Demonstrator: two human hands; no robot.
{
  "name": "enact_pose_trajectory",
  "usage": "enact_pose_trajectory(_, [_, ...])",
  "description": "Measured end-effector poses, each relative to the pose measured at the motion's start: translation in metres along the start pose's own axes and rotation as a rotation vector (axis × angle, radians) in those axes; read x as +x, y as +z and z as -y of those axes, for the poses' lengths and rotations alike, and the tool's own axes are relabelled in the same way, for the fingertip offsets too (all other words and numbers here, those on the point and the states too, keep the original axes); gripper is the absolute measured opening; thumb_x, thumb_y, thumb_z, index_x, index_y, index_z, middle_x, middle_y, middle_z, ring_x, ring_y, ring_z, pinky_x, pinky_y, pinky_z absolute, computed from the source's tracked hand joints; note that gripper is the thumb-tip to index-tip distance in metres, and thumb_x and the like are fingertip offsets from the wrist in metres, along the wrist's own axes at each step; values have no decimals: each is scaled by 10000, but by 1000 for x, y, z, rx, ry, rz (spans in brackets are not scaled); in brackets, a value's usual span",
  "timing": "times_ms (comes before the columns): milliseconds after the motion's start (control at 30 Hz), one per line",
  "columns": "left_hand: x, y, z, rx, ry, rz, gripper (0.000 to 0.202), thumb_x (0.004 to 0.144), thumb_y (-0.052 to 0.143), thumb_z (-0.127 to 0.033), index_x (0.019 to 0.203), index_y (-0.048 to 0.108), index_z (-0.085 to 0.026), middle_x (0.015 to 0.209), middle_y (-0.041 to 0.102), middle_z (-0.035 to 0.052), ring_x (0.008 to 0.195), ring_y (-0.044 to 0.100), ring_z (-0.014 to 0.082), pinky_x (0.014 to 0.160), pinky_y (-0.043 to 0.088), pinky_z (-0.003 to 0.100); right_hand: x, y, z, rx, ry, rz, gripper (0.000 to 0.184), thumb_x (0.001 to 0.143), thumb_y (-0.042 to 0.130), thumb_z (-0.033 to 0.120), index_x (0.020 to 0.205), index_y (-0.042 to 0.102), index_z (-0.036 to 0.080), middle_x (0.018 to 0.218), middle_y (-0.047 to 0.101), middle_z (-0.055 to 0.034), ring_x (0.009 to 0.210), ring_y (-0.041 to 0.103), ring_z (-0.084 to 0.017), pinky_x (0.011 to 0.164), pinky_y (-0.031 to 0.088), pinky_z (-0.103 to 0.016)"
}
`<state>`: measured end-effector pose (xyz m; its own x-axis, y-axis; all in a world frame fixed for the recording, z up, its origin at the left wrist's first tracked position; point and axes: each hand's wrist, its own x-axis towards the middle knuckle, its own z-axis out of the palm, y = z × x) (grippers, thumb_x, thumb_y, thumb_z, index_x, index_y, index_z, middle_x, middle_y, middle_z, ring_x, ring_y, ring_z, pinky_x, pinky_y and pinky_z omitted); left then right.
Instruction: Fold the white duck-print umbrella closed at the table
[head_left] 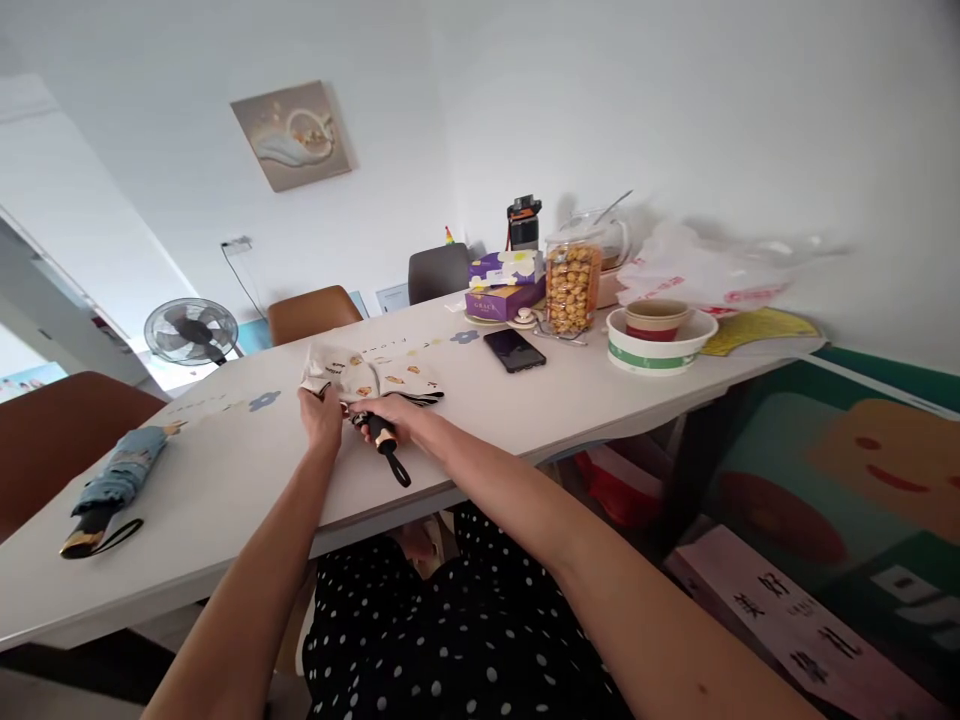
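Note:
A white folding umbrella (405, 377) with small orange prints lies loosely bunched on the table in front of me. Its black handle (384, 437) with a gold band and wrist loop points toward me. My left hand (321, 412) is closed on the gathered cloth at the umbrella's left side. Near the base of the canopy, my right hand (386, 410) has its fingers wrapped round the umbrella just above the handle; some fingers are hidden beneath. Off to the left lies a blue folded umbrella (124, 475), with neither hand touching it.
On the white table (480, 425) lies a black phone (514, 350). Behind it stand tissue boxes (504, 290), a jar of caramel-coloured snacks (572, 285) and a black bottle (523, 222). At right are a paper bowl (660, 352) holding a cup, and a plastic bag (697, 265).

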<state>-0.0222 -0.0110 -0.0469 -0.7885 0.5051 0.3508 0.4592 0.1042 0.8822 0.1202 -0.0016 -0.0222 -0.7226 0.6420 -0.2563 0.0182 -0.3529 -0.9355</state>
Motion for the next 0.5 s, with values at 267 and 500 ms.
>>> enact_pose_trajectory(267, [-8, -10, -8, -385, 63, -28, 558, 761, 465, -174, 1294, 304, -209, 756, 493, -18, 474, 510, 76, 436, 457, 202, 3, -7, -4, 17, -35, 96, 176, 742, 667, 273, 740, 560, 134, 566, 558, -18, 481, 517, -125, 441, 434, -220])
enact_pose_trajectory(500, [-2, -11, -7, -409, 38, -54, 220, 733, 403, -153, 927, 508, -155, 781, 496, 3, 466, 499, 77, 387, 458, 223, -2, -8, -9, 16, -119, -81, 101, 791, 566, 151, 877, 609, 118, 701, 623, -29, 744, 580, -134, 611, 431, -186])
